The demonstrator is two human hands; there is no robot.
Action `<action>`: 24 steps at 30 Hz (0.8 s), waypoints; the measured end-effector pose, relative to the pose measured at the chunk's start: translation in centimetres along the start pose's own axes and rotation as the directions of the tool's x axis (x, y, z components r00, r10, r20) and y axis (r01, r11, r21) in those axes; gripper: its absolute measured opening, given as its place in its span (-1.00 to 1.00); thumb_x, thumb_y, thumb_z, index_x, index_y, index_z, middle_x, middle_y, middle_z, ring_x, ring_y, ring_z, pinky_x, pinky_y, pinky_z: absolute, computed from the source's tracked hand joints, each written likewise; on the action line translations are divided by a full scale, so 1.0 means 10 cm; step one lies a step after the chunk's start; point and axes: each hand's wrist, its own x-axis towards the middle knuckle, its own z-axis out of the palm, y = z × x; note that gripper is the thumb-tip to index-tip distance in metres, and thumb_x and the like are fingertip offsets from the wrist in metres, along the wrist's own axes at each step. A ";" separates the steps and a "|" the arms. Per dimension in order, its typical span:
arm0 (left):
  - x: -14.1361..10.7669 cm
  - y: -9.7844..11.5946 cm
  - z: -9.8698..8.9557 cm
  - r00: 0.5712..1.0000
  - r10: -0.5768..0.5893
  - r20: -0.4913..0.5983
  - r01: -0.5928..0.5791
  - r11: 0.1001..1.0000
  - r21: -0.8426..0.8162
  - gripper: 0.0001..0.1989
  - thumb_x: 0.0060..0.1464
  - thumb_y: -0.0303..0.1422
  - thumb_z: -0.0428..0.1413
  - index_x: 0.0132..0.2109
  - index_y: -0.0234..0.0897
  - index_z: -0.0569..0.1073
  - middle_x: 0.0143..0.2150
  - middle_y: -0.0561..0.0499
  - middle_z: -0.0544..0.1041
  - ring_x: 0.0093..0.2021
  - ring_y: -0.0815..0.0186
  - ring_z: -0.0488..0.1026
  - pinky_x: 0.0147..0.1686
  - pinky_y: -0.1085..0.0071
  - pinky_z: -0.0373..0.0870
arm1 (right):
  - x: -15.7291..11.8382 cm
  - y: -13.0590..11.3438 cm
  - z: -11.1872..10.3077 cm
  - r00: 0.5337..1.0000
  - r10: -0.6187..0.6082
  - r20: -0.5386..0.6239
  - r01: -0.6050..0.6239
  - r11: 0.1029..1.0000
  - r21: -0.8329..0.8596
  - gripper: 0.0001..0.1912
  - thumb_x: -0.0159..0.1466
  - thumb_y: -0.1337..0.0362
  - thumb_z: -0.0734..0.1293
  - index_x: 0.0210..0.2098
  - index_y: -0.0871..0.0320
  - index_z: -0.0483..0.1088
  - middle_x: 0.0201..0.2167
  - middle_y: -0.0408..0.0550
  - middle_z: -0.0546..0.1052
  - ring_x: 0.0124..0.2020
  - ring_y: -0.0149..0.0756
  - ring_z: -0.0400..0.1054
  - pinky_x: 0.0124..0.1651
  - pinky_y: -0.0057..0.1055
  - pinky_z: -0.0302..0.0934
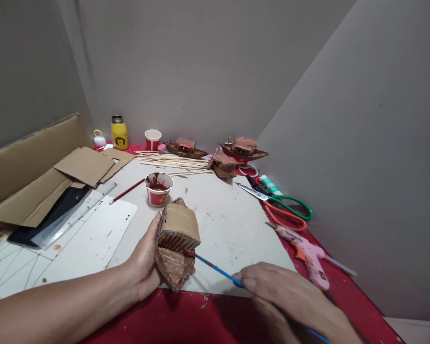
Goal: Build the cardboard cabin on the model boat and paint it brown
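My left hand [146, 267] is closed around the left side and underside of a small cardboard model boat [172, 272]. Its arched cabin roof [181, 222] is bare tan cardboard, while the hull and deck look streaked with reddish brown. Between the fingers of my right hand [268, 286] is a thin blue paintbrush [218, 270]. The brush tip touches the boat beside the cabin's near end, on the right. A paper cup of brown paint [158, 188] stands just beyond the boat. The left fingertips are mostly hidden beneath the hull.
Finished-looking brown boats [243, 149] and thin wooden sticks [175, 162] lie at the back. On the right are green-handled scissors [290, 203] and a pink glue gun [311, 258]. Cardboard pieces [86, 165], a ruler [75, 215] and a pencil [127, 191] lie left; a yellow bottle [119, 134] stands behind.
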 end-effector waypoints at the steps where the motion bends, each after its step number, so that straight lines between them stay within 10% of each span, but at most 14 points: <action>1: 0.00 0.00 0.00 1.000 -0.001 0.003 0.001 1.000 -0.001 -0.30 0.30 0.12 -0.17 0.07 -0.44 0.49 -0.40 -0.19 0.61 -0.53 0.14 0.51 -0.49 0.24 0.46 | 0.01 0.00 0.02 1.000 -0.021 -0.001 0.021 1.000 0.012 -0.74 0.33 0.49 0.31 -0.07 0.10 0.51 -0.37 -0.08 0.70 -0.35 -0.29 0.64 -0.17 -0.49 0.55; 10: 0.03 0.00 -0.03 1.000 -0.015 0.018 0.016 1.000 -0.008 -0.30 0.27 0.15 -0.15 0.01 -0.41 0.51 -0.38 -0.19 0.62 -0.49 0.15 0.53 -0.47 0.27 0.46 | -0.19 0.08 -0.07 0.961 0.173 -0.215 -0.166 0.985 0.053 -0.82 0.36 0.30 0.34 -0.09 -0.05 0.55 -0.40 -0.06 0.68 -0.45 -0.14 0.61 -0.38 -0.30 0.57; 16: 0.03 -0.06 -0.01 0.999 0.033 0.010 -0.033 0.999 -0.002 -0.34 0.26 0.14 -0.09 0.03 -0.37 0.52 -0.42 -0.13 0.61 -0.51 0.15 0.51 -0.42 0.24 0.47 | 0.39 0.07 -0.01 0.892 0.284 -0.351 -0.229 0.955 0.190 -0.87 0.37 0.31 0.36 -0.15 0.01 0.56 -0.41 -0.09 0.63 -0.49 -0.28 0.52 -0.43 -0.35 0.47; 24: 0.03 -0.11 -0.03 0.996 0.084 0.014 -0.083 0.994 -0.069 -0.38 0.22 0.10 0.05 0.13 -0.35 0.48 -0.28 -0.15 0.65 -0.40 0.15 0.55 -0.32 0.27 0.45 | 1.46 0.65 0.62 0.948 0.305 0.090 -0.318 0.921 0.226 -0.81 0.32 0.23 0.32 -0.37 0.17 0.49 -0.52 -0.11 0.56 -0.50 -0.36 0.45 -0.42 -0.42 0.32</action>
